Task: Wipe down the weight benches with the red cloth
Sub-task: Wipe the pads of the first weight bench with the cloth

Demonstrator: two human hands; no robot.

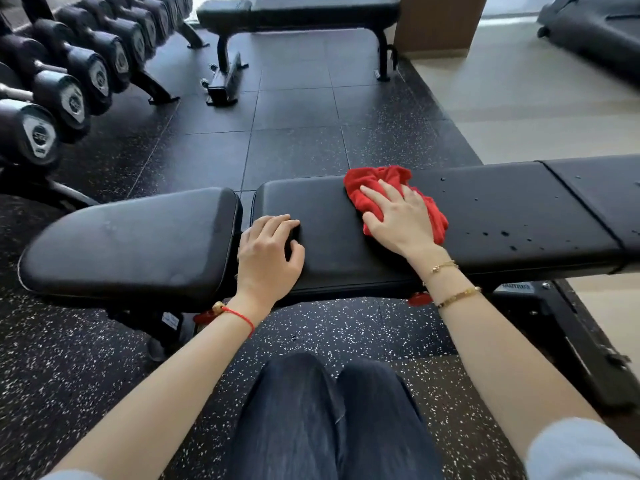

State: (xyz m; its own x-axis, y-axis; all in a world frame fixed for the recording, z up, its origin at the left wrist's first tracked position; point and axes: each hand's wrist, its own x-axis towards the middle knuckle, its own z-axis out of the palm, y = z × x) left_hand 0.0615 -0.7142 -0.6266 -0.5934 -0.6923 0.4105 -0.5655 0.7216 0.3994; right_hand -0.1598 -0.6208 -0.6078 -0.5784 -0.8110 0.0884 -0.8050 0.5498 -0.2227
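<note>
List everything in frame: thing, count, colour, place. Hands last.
near bench: 1, black, across centre, droplets at its right
red cloth: 1, red, on near bench
far bench: 1, black, top centre
dumbbells: one row, exact count unclear, black, rack at left
treadmill: 1, dark, top right, partly cut off
floor: black speckled tiles
left hand: resting on near bench, empty
right hand: pressing flat on red cloth

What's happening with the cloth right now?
Right hand flat on red cloth, mid-bench. Left hand bracing pad, empty. Droplets ahead.
</note>
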